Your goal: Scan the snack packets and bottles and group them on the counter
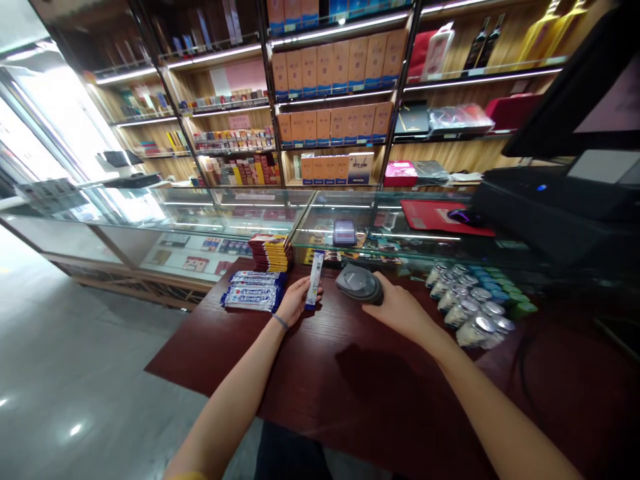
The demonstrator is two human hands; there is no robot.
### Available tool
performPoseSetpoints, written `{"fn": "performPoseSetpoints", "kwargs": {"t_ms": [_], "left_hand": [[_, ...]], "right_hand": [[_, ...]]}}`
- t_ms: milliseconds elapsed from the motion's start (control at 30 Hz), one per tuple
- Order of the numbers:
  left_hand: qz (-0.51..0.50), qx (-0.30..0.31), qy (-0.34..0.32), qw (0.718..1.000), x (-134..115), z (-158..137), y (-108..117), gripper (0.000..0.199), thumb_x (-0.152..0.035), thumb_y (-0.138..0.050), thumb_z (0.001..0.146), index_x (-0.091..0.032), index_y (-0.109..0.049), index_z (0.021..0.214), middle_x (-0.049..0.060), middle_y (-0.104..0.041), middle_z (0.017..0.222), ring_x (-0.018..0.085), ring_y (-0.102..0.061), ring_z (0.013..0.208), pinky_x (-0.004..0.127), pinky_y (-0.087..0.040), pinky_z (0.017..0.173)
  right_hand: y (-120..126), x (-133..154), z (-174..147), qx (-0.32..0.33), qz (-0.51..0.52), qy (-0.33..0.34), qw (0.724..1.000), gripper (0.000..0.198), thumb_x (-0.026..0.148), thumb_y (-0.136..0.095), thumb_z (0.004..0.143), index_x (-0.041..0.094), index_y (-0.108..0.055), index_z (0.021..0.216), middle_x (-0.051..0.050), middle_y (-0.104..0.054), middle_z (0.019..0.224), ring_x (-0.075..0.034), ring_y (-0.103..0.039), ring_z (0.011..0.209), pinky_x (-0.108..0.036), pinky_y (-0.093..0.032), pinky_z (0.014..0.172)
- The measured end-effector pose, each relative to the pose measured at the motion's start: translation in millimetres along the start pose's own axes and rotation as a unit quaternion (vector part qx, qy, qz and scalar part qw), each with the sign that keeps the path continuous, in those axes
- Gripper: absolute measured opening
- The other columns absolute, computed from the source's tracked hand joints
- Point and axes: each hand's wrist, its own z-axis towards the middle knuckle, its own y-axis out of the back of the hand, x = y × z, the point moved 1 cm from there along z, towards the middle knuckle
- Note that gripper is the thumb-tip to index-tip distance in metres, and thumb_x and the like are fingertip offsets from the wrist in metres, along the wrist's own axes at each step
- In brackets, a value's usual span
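My left hand [295,300] is closed on a slim blue-and-white snack packet [315,280], holding it upright above the dark red wooden table [300,373]. A barcode-like patch shows on the packet's near side. My right hand [393,303] grips a dark grey handheld barcode scanner [357,283], its head pointing left toward the packet, with a gap between them. Left of my left hand lies a pile of similar blue-and-white packets [254,293]. Behind that pile stands a stack of red-and-yellow packets [270,253].
Several small silver-lidded jars [463,310] and green-and-blue cans [505,290] stand at the right. Across the table's back runs a glass display counter [225,210]. A red mat [440,219] with a mouse [463,216] lies on it, beside a black monitor [565,93]. Stocked shelves [335,97] line the wall.
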Motion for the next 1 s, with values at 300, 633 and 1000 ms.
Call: {"fn": "performPoseSetpoints", "kwargs": {"t_ms": [300,633,1000], "left_hand": [[0.303,-0.048,-0.185,0.934,-56,-11,4,0.046,-0.035,-0.073,0.083,-0.018,-0.067,0.125,0.011,-0.073,0.114,0.023,-0.070,0.098,0.037,-0.056,0.090],[0.729,-0.025,-0.296,0.617,-129,-57,104,0.034,-0.026,-0.057,0.093,-0.027,-0.067,0.125,0.007,-0.069,0.126,0.022,-0.066,0.112,0.035,-0.051,0.101],[0.769,0.008,-0.241,0.592,-127,-33,163,0.041,-0.015,-0.056,0.088,-0.028,-0.066,0.126,0.008,-0.067,0.128,0.023,-0.065,0.116,0.034,-0.049,0.103]], "right_hand": [[-24,5,0,-0.004,0.073,0.045,0.996,0.045,0.030,-0.066,0.077,0.027,-0.054,0.120,-0.007,-0.075,0.097,-0.032,-0.071,0.097,-0.032,-0.047,0.072],[-43,23,-3,0.012,0.077,0.044,0.996,0.046,0.032,-0.066,0.073,0.028,-0.053,0.117,-0.006,-0.074,0.096,-0.033,-0.071,0.093,-0.033,-0.046,0.070],[-65,23,-6,0.015,0.100,0.065,0.993,0.041,0.031,-0.067,0.073,0.029,-0.056,0.112,-0.002,-0.074,0.086,-0.030,-0.072,0.085,-0.030,-0.043,0.065]]}}
